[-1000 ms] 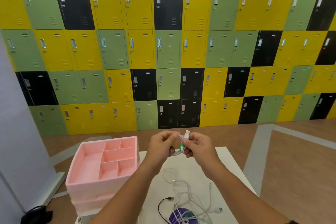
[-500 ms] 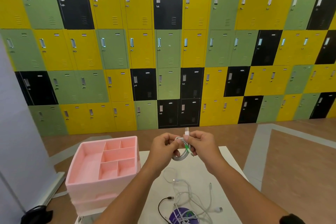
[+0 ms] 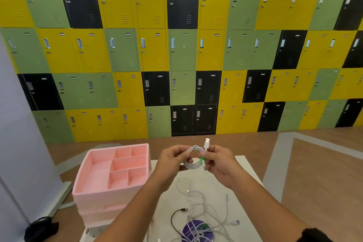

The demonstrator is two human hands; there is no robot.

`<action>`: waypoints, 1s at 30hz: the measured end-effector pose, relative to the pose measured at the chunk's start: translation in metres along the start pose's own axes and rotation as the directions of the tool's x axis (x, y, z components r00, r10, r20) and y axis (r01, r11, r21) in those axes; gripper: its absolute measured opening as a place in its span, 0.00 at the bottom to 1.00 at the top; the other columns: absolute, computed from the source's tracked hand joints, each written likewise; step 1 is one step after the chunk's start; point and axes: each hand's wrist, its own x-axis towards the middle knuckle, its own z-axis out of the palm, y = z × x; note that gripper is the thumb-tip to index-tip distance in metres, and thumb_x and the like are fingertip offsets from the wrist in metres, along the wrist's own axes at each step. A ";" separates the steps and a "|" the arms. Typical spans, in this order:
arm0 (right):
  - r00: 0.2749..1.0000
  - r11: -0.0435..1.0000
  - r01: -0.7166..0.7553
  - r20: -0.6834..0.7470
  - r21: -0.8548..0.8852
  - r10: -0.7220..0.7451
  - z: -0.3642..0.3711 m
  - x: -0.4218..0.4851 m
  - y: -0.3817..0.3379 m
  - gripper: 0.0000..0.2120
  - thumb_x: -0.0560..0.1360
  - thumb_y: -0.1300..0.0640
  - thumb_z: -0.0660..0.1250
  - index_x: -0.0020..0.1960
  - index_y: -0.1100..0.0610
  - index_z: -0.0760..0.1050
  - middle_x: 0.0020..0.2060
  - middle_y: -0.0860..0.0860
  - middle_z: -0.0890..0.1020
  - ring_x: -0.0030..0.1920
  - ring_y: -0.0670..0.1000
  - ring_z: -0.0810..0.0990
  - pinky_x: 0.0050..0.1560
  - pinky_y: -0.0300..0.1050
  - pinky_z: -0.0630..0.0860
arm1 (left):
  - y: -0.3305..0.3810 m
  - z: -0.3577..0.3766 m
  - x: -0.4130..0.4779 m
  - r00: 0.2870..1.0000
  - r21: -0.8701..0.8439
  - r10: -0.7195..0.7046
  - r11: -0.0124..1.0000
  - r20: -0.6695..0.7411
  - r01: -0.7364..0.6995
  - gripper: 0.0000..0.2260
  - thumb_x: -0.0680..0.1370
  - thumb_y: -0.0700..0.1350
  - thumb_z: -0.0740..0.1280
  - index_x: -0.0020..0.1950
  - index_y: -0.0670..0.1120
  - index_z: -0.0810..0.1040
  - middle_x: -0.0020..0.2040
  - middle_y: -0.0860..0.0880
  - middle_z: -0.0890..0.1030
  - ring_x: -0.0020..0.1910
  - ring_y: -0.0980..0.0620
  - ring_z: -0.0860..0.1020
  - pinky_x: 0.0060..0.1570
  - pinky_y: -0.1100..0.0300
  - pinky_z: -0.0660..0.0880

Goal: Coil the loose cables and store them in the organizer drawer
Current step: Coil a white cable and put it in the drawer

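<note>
L hand (image 3: 171, 158) & R hand (image 3: 223, 164) pinched the white cable coil (image 3: 193, 165); pink organizer (image 3: 106, 195) sat low-left, nearer L hand.

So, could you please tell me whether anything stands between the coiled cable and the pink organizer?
Nothing visible does. The left hand and right hand hold the coiled cable in the air; the pink organizer sits open-topped to its left.

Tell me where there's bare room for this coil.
All compartments of the pink organizer are bare, the long left one roomiest. The table's far end is free; loose cables crowd its near middle.
</note>
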 end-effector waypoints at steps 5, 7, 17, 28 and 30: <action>0.992 0.992 -0.120 0.044 -0.031 0.121 0.007 -0.003 -0.001 0.07 0.77 0.68 0.69 0.54 0.66 0.80 0.33 0.55 0.83 0.29 0.46 0.69 0.32 0.38 0.69 | -0.001 -0.021 -0.017 0.998 0.109 -0.002 0.994 0.067 -0.005 0.11 0.77 0.36 0.71 0.57 0.49 0.83 0.48 0.47 0.87 0.45 0.52 0.83 0.46 0.57 0.80; 0.994 0.991 -0.092 0.055 -0.101 0.098 0.014 -0.005 -0.001 0.08 0.77 0.67 0.69 0.55 0.66 0.80 0.34 0.55 0.82 0.29 0.46 0.69 0.30 0.38 0.69 | -0.001 -0.032 -0.024 0.998 0.182 -0.019 0.983 0.058 0.008 0.11 0.76 0.38 0.73 0.55 0.50 0.84 0.48 0.47 0.86 0.44 0.53 0.82 0.42 0.59 0.78; 0.949 0.978 0.103 0.311 -0.180 -0.043 0.074 -0.023 0.014 0.13 0.75 0.74 0.67 0.54 0.62 0.81 0.40 0.58 0.84 0.35 0.53 0.81 0.35 0.44 0.80 | 0.007 -0.098 -0.064 0.991 0.081 -0.122 0.989 -0.055 0.126 0.07 0.79 0.38 0.69 0.56 0.43 0.82 0.36 0.46 0.82 0.32 0.48 0.82 0.30 0.59 0.74; 0.907 0.952 0.016 0.404 -0.305 0.115 0.128 -0.039 0.107 0.08 0.76 0.73 0.64 0.46 0.68 0.82 0.38 0.62 0.81 0.35 0.54 0.80 0.36 0.44 0.79 | -0.052 -0.168 -0.129 0.898 -0.210 -0.420 0.897 -0.130 0.389 0.07 0.78 0.35 0.70 0.55 0.37 0.82 0.37 0.42 0.82 0.34 0.50 0.82 0.36 0.60 0.82; 0.912 0.920 0.020 0.384 -0.392 0.144 0.132 -0.043 0.138 0.10 0.73 0.75 0.64 0.46 0.65 0.82 0.37 0.60 0.80 0.32 0.52 0.77 0.35 0.44 0.77 | -0.074 -0.179 -0.141 0.879 -0.205 -0.457 0.881 -0.137 0.426 0.05 0.78 0.33 0.70 0.53 0.38 0.82 0.36 0.42 0.82 0.33 0.50 0.81 0.34 0.59 0.82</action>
